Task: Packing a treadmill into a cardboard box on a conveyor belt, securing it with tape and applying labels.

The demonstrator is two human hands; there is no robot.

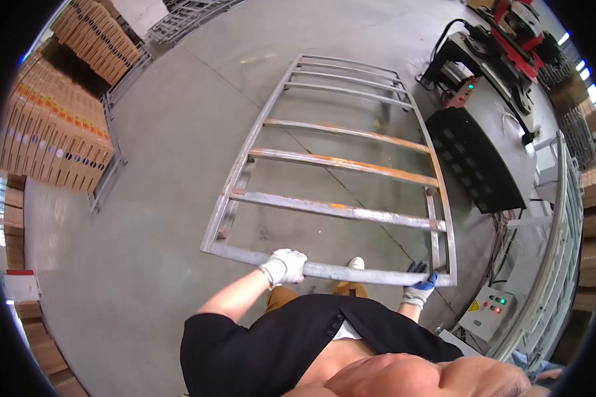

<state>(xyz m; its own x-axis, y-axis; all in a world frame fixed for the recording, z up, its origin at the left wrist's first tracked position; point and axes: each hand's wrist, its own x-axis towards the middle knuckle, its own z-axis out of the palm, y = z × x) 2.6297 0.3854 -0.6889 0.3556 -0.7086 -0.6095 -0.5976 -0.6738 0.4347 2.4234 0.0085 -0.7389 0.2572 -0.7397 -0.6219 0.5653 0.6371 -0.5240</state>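
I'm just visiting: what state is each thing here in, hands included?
Metal frame: held by its near bar, some crossbars streaked orange
Left hand: gloved, closed around that bar
Right hand: gloved, gripping near the bar's right end
Control box: green and red lights lit
Upper-right indicator: lit green
Cartons: stacked

Brown cartons (58, 135) towering on the left, there's a red machine (526, 43) far right, control box (482, 319) glowing green and red near right
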